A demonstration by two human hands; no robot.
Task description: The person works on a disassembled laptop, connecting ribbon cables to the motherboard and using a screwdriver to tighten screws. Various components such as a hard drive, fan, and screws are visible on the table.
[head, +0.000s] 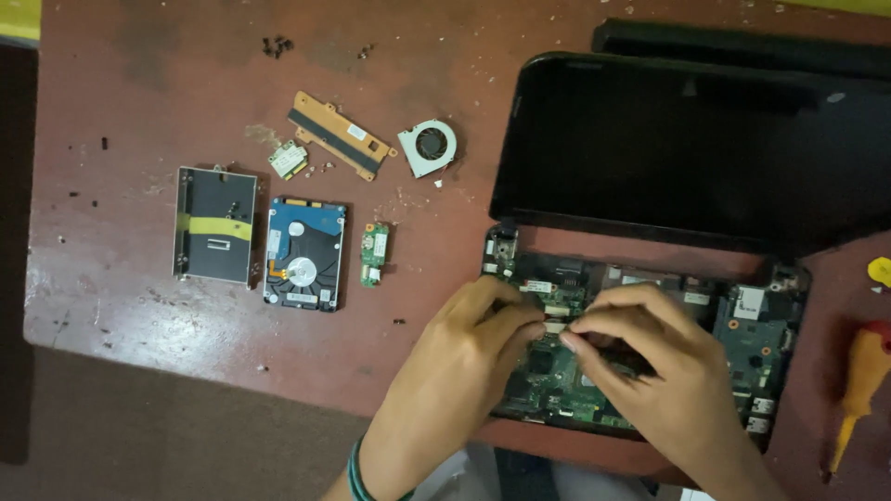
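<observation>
An opened laptop base with its green mainboard (756, 325) exposed lies on the reddish table, its black screen (687, 148) tilted back. My left hand (464, 357) and my right hand (645, 357) rest on the board's middle. The fingertips of both meet and pinch at a small white connector or ribbon (555, 325) on the board. What lies under my palms is hidden. A green bangle circles my left wrist.
Removed parts lie to the left: a metal drive caddy (215, 224), a hard drive (304, 252), a small green board (374, 253), a wireless card (289, 160), a copper heat pipe (339, 134), a fan (428, 147). A yellow-handled screwdriver (858, 380) lies at right. Loose screws (277, 44) sit far back.
</observation>
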